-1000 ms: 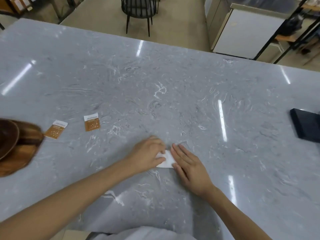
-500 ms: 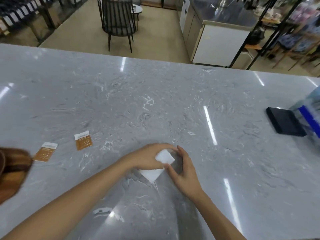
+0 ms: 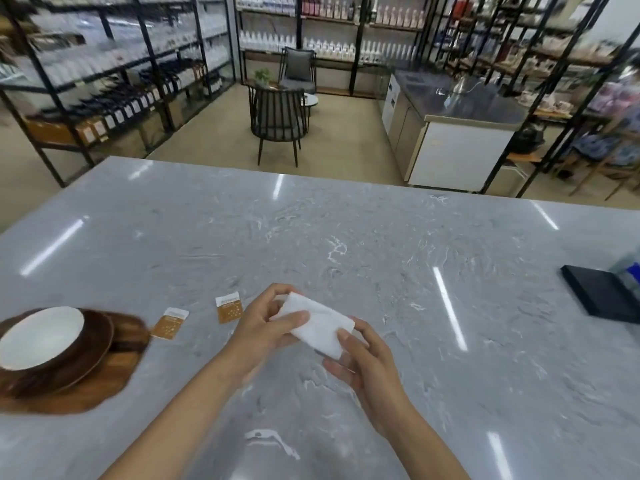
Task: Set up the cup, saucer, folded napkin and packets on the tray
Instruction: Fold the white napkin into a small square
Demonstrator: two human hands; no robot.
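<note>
Between both hands, the folded napkin [image 3: 317, 325] is pinched above the counter, left hand [image 3: 266, 322] and right hand [image 3: 363, 362] at opposite ends; keep creases flat, then carry it left to the wooden tray [image 3: 104, 382]; packets [image 3: 228, 308] lie just left.

A shop: bottle-lined shelves [image 3: 145, 74] beyond a marble counter [image 3: 346, 244]

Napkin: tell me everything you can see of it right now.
The napkin is white, soft paper or cloth by its look, folded into a small rectangle. It is held off the counter, tilted, its long side running diagonally. The left hand pinches its upper left end; the right hand grips its lower right end. Nothing else touches it.
</note>
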